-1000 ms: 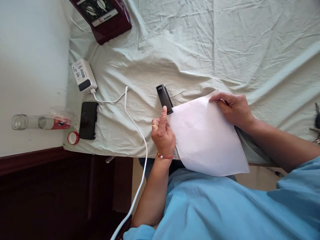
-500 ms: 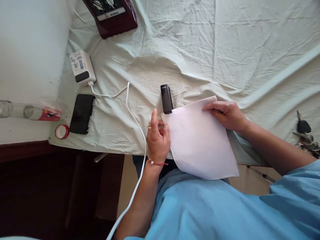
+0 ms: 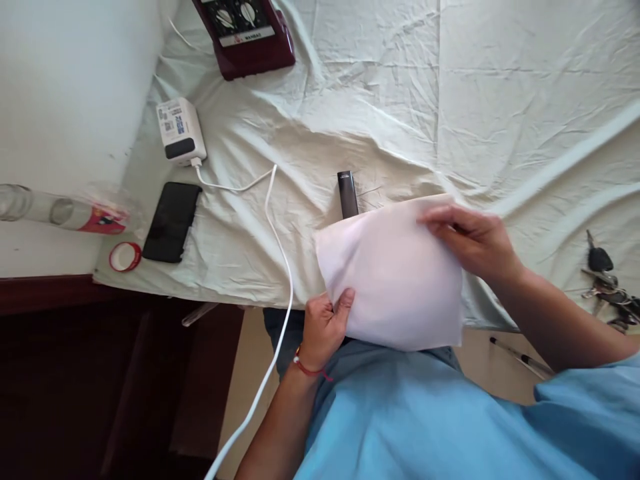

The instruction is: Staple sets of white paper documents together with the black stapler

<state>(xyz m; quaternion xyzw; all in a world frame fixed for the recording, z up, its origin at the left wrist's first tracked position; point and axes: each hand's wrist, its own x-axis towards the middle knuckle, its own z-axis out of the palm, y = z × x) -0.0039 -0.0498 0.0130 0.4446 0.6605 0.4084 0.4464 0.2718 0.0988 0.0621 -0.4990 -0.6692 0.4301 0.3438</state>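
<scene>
White paper point(image 3: 395, 280) spans the space between my hands at the table's front edge, slightly bowed; how many sheets there are I cannot tell. My left hand point(image 3: 326, 325) grips its lower left edge, thumb on top and fingers underneath. At the upper right, my right hand point(image 3: 467, 237) pinches the paper between thumb and fingers. Just beyond the paper's far edge lies a black stapler point(image 3: 348, 193), its near end hidden by the paper.
A white cable point(image 3: 283, 247) runs from a white box-shaped device point(image 3: 181, 132) past my left arm. A black phone point(image 3: 171, 222), a red-rimmed ring point(image 3: 125, 256) and a clear bottle point(image 3: 63, 212) lie left. Keys point(image 3: 607, 280) lie right; a maroon device point(image 3: 250, 40) stands behind.
My left hand has moved down from beside the stapler and taken hold of the paper's lower left edge. The paper now covers the stapler's near end. My right hand keeps its pinch.
</scene>
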